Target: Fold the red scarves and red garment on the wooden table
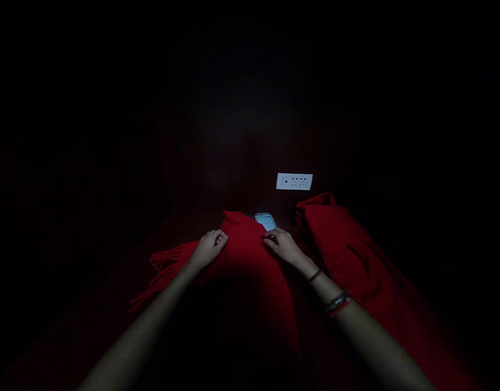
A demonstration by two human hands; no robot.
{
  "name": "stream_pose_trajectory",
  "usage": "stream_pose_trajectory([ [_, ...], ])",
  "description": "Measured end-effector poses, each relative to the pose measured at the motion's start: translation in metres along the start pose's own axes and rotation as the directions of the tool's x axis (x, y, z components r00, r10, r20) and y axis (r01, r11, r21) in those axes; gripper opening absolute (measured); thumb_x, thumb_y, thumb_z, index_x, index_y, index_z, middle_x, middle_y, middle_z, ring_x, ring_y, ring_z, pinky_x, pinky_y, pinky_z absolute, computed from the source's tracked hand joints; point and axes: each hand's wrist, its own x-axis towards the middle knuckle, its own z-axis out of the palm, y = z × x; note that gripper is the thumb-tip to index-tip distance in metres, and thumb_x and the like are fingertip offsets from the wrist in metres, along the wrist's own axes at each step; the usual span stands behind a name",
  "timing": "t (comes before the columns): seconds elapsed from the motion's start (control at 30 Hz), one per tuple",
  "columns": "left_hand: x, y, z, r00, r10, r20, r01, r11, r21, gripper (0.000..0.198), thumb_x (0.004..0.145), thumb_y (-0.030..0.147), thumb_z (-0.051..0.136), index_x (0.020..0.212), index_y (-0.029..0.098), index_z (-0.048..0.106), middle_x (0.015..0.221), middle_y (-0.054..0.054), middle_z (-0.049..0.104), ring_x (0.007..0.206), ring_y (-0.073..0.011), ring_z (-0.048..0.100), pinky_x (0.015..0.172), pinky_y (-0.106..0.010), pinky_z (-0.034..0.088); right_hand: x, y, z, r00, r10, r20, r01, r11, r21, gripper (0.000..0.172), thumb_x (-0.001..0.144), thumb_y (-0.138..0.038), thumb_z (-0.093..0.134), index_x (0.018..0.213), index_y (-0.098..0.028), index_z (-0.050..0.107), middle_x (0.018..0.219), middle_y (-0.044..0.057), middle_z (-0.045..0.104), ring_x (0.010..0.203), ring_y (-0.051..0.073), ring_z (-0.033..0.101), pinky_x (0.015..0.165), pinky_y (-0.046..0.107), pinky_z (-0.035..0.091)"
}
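A red scarf (245, 244) with a fringe on its left side lies on a dark surface and runs down toward the bottom of the view. My left hand (210, 247) is closed on the scarf's left edge near its far end. At the opposite edge, my right hand (283, 245) has its thumb and fingers pinched on the red cloth. Bracelets circle the right wrist. Just beyond the right hand lies a phone-like object with a lit, pale face (266, 221), partly covered by the scarf.
Another red cloth (339, 233), folded, lies to the right, beside my right forearm. A white socket panel (294, 181) is on the dark upright surface behind. Most of the surroundings are too dark to make out.
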Motion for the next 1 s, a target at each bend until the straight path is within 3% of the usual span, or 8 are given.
stream_pose_trajectory([
  [0.07, 0.021, -0.001, 0.005, 0.966, -0.257, 0.031, 0.257, 0.966, -0.002, 0.035, 0.084, 0.039, 0.034, 0.098, 0.014, 0.055, 0.090, -0.007, 0.062, 0.082, -0.0168, 0.057, 0.073, -0.025, 0.041, 0.013, -0.001, 0.003, 0.992, 0.122, 0.016, -0.122, 0.992, -0.024, 0.035, 0.083, -0.032, 0.043, 0.110, -0.012, 0.054, 0.105, 0.012, 0.054, 0.095, 0.017, 0.050, 0.084, 0.029, 0.038],
  [0.13, 0.028, -0.001, 0.019, 0.914, -0.393, 0.101, 0.391, 0.920, 0.042, 0.051, 0.081, 0.044, 0.039, 0.119, 0.010, 0.044, 0.107, -0.013, 0.058, 0.093, -0.0208, 0.056, 0.077, -0.027, 0.041, 0.016, -0.005, 0.012, 0.988, 0.110, 0.109, -0.103, 0.992, -0.071, 0.052, 0.080, -0.039, 0.048, 0.124, -0.012, 0.042, 0.121, 0.016, 0.044, 0.110, 0.023, 0.043, 0.091, 0.034, 0.035],
  [0.2, 0.021, 0.000, 0.038, 0.925, -0.365, 0.101, 0.346, 0.923, 0.169, 0.064, 0.079, 0.045, 0.044, 0.132, 0.011, 0.029, 0.120, -0.018, 0.049, 0.106, -0.0270, 0.049, 0.083, -0.035, 0.039, 0.009, -0.009, 0.024, 0.964, 0.048, 0.261, -0.017, 0.993, -0.120, 0.063, 0.078, -0.046, 0.048, 0.132, -0.015, 0.033, 0.134, 0.017, 0.030, 0.122, 0.029, 0.028, 0.097, 0.041, 0.027],
  [0.33, -0.006, -0.002, 0.068, 0.965, -0.250, -0.084, 0.262, 0.872, 0.412, 0.050, 0.086, 0.035, 0.032, 0.133, 0.022, 0.029, 0.132, -0.017, 0.036, 0.117, -0.0318, 0.037, 0.088, -0.047, 0.033, -0.011, -0.015, 0.038, 0.920, 0.057, 0.388, 0.017, 0.983, -0.184, 0.060, 0.084, -0.049, 0.031, 0.135, -0.019, 0.025, 0.142, 0.015, 0.015, 0.129, 0.031, 0.009, 0.101, 0.048, 0.016],
  [0.53, -0.020, -0.009, 0.067, 0.970, -0.218, -0.105, 0.242, 0.856, 0.457, 0.060, 0.084, 0.047, 0.032, 0.135, 0.015, 0.025, 0.138, -0.017, 0.025, 0.125, -0.0321, 0.025, 0.094, -0.046, 0.030, -0.002, -0.015, 0.020, 0.869, 0.084, 0.488, -0.001, 0.986, -0.168, 0.070, 0.079, -0.056, 0.036, 0.136, -0.016, 0.024, 0.142, 0.016, 0.013, 0.128, 0.032, 0.009, 0.101, 0.047, 0.018],
  [0.67, -0.025, -0.007, 0.059, 0.980, -0.132, 0.146, 0.074, 0.934, 0.349, 0.072, 0.078, 0.061, 0.030, 0.137, 0.022, 0.015, 0.143, -0.012, 0.009, 0.129, -0.0320, 0.012, 0.096, -0.052, 0.023, 0.009, -0.007, 0.018, 0.941, -0.022, 0.337, 0.063, 0.992, -0.110, 0.064, 0.079, -0.046, 0.045, 0.131, -0.012, 0.033, 0.137, 0.019, 0.026, 0.126, 0.028, 0.023, 0.101, 0.040, 0.023],
  [0.77, -0.027, -0.005, 0.052, 0.934, -0.137, 0.329, 0.042, 0.959, 0.282, 0.084, 0.069, 0.071, 0.032, 0.137, 0.024, 0.014, 0.143, -0.014, 0.005, 0.129, -0.0335, 0.008, 0.098, -0.055, 0.014, 0.008, 0.001, 0.025, 0.917, -0.048, 0.395, 0.091, 0.992, -0.092, 0.061, 0.081, -0.043, 0.044, 0.131, -0.010, 0.034, 0.136, 0.020, 0.026, 0.126, 0.029, 0.023, 0.101, 0.041, 0.023],
  [1.0, -0.032, -0.004, 0.041, 0.914, -0.114, 0.389, 0.023, 0.972, 0.232, 0.103, 0.050, 0.075, 0.050, 0.135, 0.024, 0.022, 0.141, -0.017, 0.014, 0.126, -0.0406, 0.010, 0.096, -0.058, 0.012, -0.005, 0.004, 0.028, 0.891, -0.069, 0.448, 0.122, 0.989, -0.089, 0.059, 0.082, -0.041, 0.044, 0.130, -0.009, 0.034, 0.137, 0.021, 0.025, 0.126, 0.029, 0.022, 0.100, 0.042, 0.026],
])
